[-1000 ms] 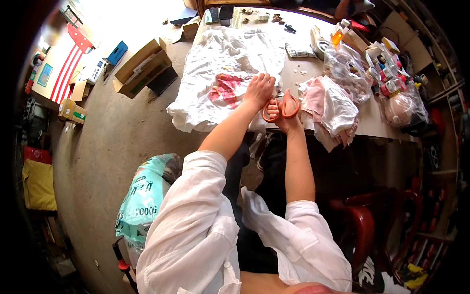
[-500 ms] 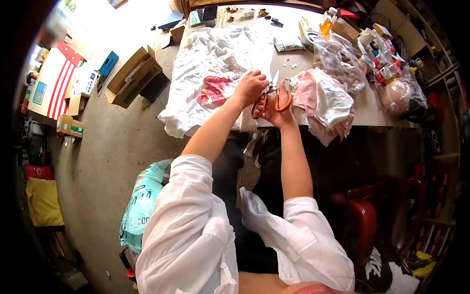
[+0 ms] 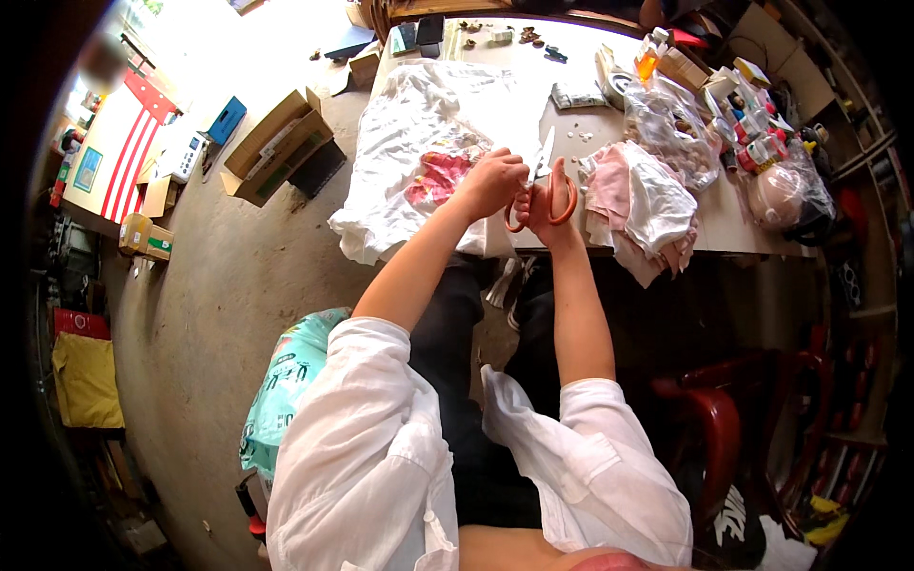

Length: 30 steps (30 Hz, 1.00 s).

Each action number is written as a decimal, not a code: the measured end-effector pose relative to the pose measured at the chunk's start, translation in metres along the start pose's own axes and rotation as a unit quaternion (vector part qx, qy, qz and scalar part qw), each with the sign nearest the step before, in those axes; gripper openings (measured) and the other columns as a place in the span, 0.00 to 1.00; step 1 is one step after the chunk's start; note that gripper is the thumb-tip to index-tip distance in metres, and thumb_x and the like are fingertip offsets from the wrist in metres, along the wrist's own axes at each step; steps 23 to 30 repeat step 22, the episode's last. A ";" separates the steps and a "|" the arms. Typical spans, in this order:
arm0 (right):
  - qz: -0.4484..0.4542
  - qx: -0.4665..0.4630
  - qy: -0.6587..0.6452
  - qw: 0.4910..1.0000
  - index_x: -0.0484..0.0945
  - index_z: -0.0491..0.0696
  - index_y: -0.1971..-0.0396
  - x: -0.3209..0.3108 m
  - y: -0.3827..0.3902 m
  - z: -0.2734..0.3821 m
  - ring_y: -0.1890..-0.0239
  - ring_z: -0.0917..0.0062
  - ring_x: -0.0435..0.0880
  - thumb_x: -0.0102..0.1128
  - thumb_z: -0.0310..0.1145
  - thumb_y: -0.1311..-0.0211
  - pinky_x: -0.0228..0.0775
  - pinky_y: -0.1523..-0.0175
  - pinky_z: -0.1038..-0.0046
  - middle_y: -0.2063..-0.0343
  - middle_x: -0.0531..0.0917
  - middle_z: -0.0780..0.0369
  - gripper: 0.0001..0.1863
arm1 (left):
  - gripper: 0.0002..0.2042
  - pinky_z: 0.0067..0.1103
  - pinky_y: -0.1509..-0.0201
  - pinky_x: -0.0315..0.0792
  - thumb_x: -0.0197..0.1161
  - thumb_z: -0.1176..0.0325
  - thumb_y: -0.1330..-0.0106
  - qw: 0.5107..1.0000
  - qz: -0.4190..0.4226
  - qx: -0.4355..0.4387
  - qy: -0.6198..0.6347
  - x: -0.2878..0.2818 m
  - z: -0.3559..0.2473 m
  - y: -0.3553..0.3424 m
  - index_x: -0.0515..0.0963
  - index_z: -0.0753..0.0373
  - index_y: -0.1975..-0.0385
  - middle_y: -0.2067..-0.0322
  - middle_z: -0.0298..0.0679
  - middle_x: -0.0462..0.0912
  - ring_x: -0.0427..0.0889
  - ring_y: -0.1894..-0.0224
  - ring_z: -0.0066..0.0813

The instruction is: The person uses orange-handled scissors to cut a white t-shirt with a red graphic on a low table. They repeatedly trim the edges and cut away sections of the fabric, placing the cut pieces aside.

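Observation:
Over the near edge of the table, my right hand [image 3: 545, 219] is closed on a pair of scissors [image 3: 569, 202] with orange-brown loop handles. The silver blades point up and away from me. My left hand [image 3: 495, 186] is right beside it, fingers pinched together close to the blades; whatever is between the fingertips is too small or hidden to make out. Beneath and beyond my left hand, a white garment [image 3: 400, 133] with a pink-red print [image 3: 443, 176] is spread on the table. A pile of white and pink cloth [image 3: 652, 200] lies right of the scissors, hanging over the edge.
On the table's [image 3: 743, 228] right stand clear plastic bags [image 3: 666, 133] and an orange bottle [image 3: 646, 65]. An open cardboard box [image 3: 276, 147] sits on the floor at left. A teal package [image 3: 290, 381] is by my left side, a dark red chair [image 3: 709, 428] at right.
The whole scene has shifted slightly rightward and down in the view. Both hands stay together at the scissors, whose handles have turned a little; the left fingers have drawn in closer to the right hand.

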State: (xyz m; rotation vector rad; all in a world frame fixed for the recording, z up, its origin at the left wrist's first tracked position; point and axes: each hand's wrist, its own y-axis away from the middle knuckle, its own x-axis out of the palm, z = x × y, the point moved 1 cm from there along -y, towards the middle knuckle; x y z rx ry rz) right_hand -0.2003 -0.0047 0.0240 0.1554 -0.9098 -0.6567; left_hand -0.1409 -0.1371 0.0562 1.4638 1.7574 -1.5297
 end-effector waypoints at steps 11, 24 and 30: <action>0.031 0.043 -0.059 0.997 0.64 0.51 0.82 -0.017 -0.012 -0.007 0.88 0.86 0.60 0.44 0.76 0.51 0.51 0.83 0.86 0.88 0.63 0.71 0.37 | 0.04 0.30 0.59 0.66 0.59 0.77 0.48 0.997 0.010 0.002 0.081 -0.022 -0.015 0.021 0.71 0.62 0.76 0.75 0.39 0.71 0.70 0.65 0.40; 0.051 0.069 -0.126 0.988 0.63 0.49 0.79 -0.005 0.008 0.000 0.84 0.84 0.60 0.41 0.76 0.50 0.54 0.80 0.85 0.83 0.61 0.70 0.38 | 0.07 0.27 0.50 0.67 0.58 0.80 0.45 0.940 -0.170 -0.144 0.259 -0.022 -0.011 0.024 0.71 0.64 0.67 0.58 0.43 0.74 0.72 0.54 0.36; 0.051 0.069 -0.126 0.988 0.63 0.49 0.79 -0.005 0.008 0.000 0.84 0.84 0.60 0.41 0.76 0.50 0.54 0.80 0.85 0.83 0.61 0.70 0.38 | 0.07 0.27 0.50 0.67 0.58 0.80 0.45 0.940 -0.170 -0.144 0.259 -0.022 -0.011 0.024 0.71 0.64 0.67 0.58 0.43 0.74 0.72 0.54 0.36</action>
